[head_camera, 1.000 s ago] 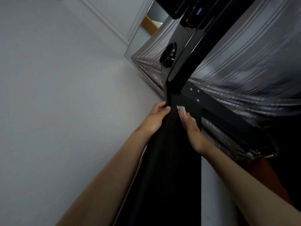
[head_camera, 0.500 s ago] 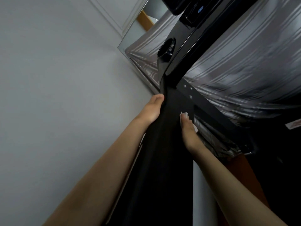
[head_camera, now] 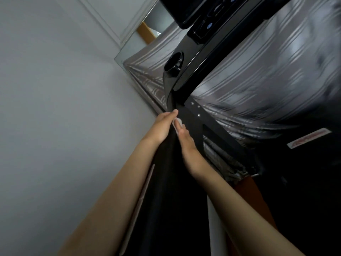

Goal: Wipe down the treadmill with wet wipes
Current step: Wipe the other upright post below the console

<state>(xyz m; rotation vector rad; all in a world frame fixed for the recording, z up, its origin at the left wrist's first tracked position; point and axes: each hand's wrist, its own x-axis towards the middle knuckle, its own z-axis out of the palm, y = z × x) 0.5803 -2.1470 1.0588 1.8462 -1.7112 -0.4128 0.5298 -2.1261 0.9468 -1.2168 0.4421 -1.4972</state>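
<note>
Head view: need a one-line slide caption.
Right hand presses a white wet wipe against the black treadmill upright below the console, left hand resting alongside.

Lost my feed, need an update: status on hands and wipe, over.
Left hand flat against the treadmill upright. Right hand pressing wet wipe onto the upright. Nothing blocking the wipe path.
</note>
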